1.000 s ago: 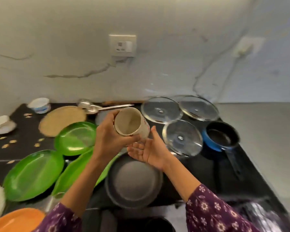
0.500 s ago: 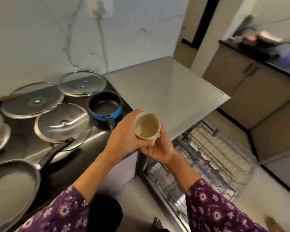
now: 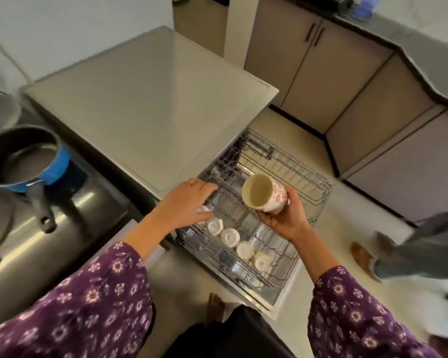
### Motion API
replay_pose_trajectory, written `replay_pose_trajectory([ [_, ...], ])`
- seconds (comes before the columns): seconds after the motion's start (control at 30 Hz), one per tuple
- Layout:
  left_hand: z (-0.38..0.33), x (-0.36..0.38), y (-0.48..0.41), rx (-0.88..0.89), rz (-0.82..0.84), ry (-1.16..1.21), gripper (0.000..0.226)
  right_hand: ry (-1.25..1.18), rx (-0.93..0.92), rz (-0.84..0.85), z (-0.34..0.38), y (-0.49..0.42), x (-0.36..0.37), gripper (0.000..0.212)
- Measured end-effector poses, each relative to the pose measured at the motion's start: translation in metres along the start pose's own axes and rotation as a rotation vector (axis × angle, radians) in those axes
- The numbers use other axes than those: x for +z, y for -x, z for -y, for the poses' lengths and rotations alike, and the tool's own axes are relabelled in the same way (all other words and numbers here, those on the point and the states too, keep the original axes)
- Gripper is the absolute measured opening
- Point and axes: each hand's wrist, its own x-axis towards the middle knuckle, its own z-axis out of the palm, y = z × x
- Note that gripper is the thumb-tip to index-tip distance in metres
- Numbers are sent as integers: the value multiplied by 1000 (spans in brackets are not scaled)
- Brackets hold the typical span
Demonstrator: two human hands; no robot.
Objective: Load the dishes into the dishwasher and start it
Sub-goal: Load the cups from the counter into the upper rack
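The right hand (image 3: 285, 220) holds a cream mug (image 3: 265, 193) with a small red flower print. Its fingers curl under and round the mug's base, and the mug lies tipped on its side with the open mouth facing up and left. Hand and mug hang above the middle of the pulled-out wire rack (image 3: 299, 174) of the dishwasher (image 3: 282, 290), clear of the wires.

The left hand (image 3: 189, 200) reaches over the rack's left edge, palm down, fingers loosely straight and a little spread, gripping nothing. The fingertips (image 3: 214, 186) lie at the wires there; motion blur hides whether they press on them. A ring sits on one finger.

Inside the rack, along its near left side, a row of small white cups (image 3: 229, 236) stands upside down, bases up. The first one lies just beside the left thumb, and whether they touch cannot be told. The far half of the rack shows only bare wire.

Left of the rack and above it lies a grey steel worktop (image 3: 145, 99). Further left, a blue saucepan (image 3: 29, 158) with a dark handle sits on a glossy black counter (image 3: 93, 210). Beyond the rack, beige cabinets (image 3: 347, 86) line the wall. To the rack's right, another person's bare foot (image 3: 361, 254) and grey trouser leg (image 3: 419, 254) stand on the pale floor. The wearer's own foot (image 3: 216, 306) shows just in front of the rack.
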Motion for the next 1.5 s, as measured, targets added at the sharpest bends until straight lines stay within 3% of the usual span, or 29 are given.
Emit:
replay_pose_trajectory([
  [0.23,30,28,-50,207,129,-193,36,264,-106,-256,16,-37,-53,45],
  [0.37,44,32,-73,276,26,-175,22,551,-177,-413,8,-71,-53,51],
  [0.5,53,36,-84,286,-14,-47,16,978,-319,-437,-3,-112,-33,69],
  [0.67,59,39,-85,178,-47,109,24,1363,-431,-294,-20,-164,-4,83],
  [0.87,57,34,-87,-89,-398,88,31,1607,-409,-10,-38,-215,38,92],
  [1.03,61,38,-91,-45,-457,44,27,1829,-375,143,-55,-249,60,100],
  [1.2,69,45,-94,-48,-431,22,28,1904,-212,211,-63,-266,70,82],
  [1.37,68,45,-93,-66,-389,25,31,1916,-185,281,-68,-281,74,63],
  [1.5,67,43,-92,-92,-349,33,29,1932,-149,218,-66,-293,75,58],
])
